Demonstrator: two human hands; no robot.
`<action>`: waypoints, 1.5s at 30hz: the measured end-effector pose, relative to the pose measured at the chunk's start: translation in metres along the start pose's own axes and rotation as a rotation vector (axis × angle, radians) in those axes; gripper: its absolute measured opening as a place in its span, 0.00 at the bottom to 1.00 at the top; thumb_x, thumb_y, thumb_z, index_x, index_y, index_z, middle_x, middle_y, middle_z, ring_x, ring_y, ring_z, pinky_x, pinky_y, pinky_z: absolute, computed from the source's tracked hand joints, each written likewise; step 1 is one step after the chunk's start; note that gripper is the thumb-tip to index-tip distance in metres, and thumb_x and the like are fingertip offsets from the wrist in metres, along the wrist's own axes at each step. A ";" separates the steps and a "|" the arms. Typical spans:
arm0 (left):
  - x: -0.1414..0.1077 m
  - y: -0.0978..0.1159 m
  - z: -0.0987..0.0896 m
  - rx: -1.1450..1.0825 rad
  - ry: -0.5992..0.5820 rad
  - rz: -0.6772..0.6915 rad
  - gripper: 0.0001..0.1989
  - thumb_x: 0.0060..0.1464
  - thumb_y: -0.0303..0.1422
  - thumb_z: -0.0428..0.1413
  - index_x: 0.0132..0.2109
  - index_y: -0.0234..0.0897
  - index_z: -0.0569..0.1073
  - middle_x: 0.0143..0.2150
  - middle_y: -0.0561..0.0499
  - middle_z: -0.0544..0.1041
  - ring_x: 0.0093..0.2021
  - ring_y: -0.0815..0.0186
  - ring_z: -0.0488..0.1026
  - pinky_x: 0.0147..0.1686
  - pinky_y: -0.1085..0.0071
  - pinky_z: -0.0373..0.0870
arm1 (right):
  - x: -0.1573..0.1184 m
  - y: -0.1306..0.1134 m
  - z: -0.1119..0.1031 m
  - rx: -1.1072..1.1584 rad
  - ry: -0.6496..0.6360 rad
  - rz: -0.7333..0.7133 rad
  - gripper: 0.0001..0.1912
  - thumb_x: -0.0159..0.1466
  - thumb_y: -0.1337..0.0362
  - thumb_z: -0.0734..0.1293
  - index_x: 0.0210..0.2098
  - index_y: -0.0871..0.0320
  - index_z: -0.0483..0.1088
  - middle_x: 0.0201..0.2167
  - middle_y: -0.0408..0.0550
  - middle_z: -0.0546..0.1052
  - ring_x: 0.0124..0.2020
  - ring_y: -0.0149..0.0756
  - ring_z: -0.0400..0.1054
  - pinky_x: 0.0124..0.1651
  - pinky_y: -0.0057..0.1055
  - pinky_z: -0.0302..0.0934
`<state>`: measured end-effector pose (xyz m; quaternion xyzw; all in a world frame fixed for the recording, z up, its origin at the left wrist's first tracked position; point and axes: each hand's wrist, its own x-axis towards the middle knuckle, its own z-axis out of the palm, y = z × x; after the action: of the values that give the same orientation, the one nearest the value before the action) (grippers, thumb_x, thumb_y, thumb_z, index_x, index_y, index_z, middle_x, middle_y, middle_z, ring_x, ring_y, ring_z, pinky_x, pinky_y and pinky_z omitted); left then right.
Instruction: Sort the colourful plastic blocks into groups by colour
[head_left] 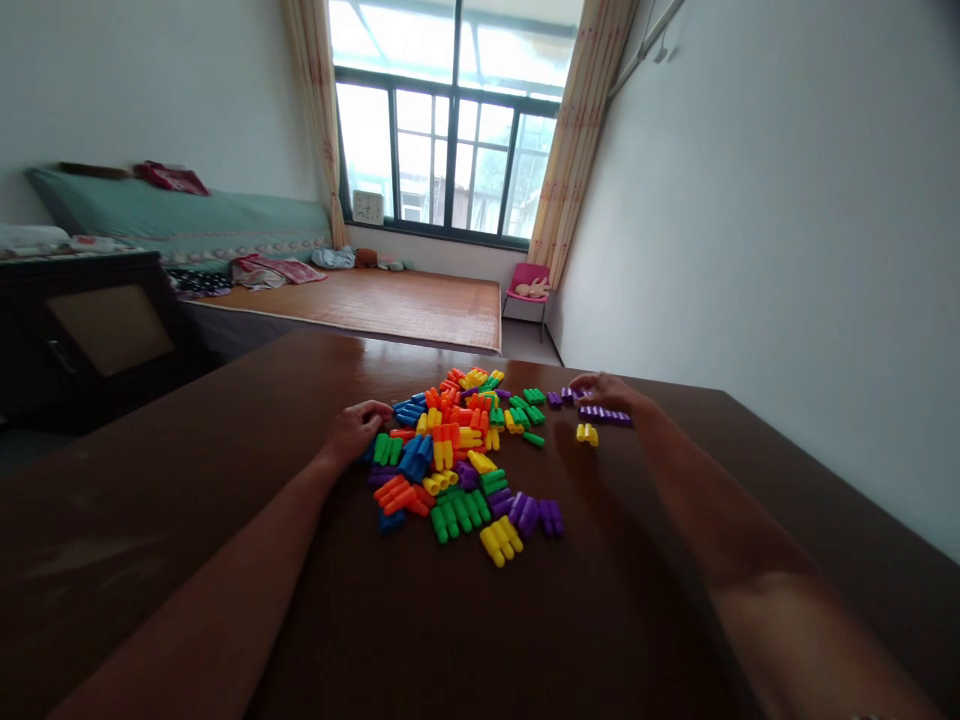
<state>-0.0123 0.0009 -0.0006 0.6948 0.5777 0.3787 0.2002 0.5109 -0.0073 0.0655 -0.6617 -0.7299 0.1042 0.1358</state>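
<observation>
A heap of plastic building blocks in orange, yellow, green, blue and purple [444,445] lies on the brown table. The blocks look like short tubes joined side by side. My left hand [358,430] rests at the heap's left edge, beside blue blocks [409,410], its fingers loosely bent with nothing seen in them. Right of the heap, my right hand [606,388] has its fingers closed around a purple block [580,396], partly covered by them. Just below that hand lies a long row of purple blocks [604,415]. A yellow block [587,434] sits nearer to me.
The brown table [187,480] reaches toward a bed [420,300] under the window. A dark cabinet [82,330] stands at left. A pink chair [527,280] with a plush toy is by the right wall. Green blocks [529,405] lie between heap and right hand.
</observation>
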 end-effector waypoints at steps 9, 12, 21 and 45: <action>0.003 -0.002 -0.001 0.014 -0.006 -0.017 0.14 0.46 0.35 0.52 0.38 0.42 0.79 0.36 0.53 0.82 0.37 0.62 0.78 0.36 0.72 0.73 | -0.026 0.066 -0.022 -0.013 0.026 0.230 0.28 0.46 0.71 0.73 0.47 0.57 0.71 0.45 0.52 0.77 0.45 0.40 0.72 0.46 0.31 0.66; 0.004 -0.005 -0.001 0.014 -0.016 -0.017 0.14 0.46 0.36 0.52 0.39 0.42 0.79 0.37 0.54 0.82 0.38 0.62 0.78 0.36 0.73 0.73 | -0.031 0.074 -0.008 -0.060 0.014 0.259 0.26 0.47 0.72 0.72 0.46 0.57 0.70 0.46 0.50 0.77 0.44 0.39 0.72 0.47 0.32 0.65; 0.005 -0.005 0.000 0.025 -0.005 -0.011 0.14 0.46 0.36 0.52 0.38 0.42 0.79 0.36 0.53 0.82 0.37 0.62 0.78 0.36 0.72 0.73 | -0.030 0.048 -0.011 -0.200 0.041 0.175 0.25 0.51 0.68 0.71 0.49 0.55 0.72 0.43 0.49 0.77 0.40 0.38 0.72 0.42 0.30 0.65; 0.002 -0.003 -0.001 0.028 -0.006 -0.029 0.13 0.46 0.35 0.53 0.39 0.44 0.79 0.38 0.53 0.82 0.39 0.61 0.78 0.38 0.71 0.73 | -0.002 0.048 -0.012 -0.167 0.066 0.283 0.18 0.53 0.67 0.70 0.45 0.58 0.71 0.39 0.49 0.76 0.38 0.34 0.70 0.37 0.25 0.63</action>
<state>-0.0149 0.0034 -0.0011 0.6903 0.5923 0.3656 0.1976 0.5602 -0.0044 0.0606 -0.7699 -0.6307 0.0395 0.0885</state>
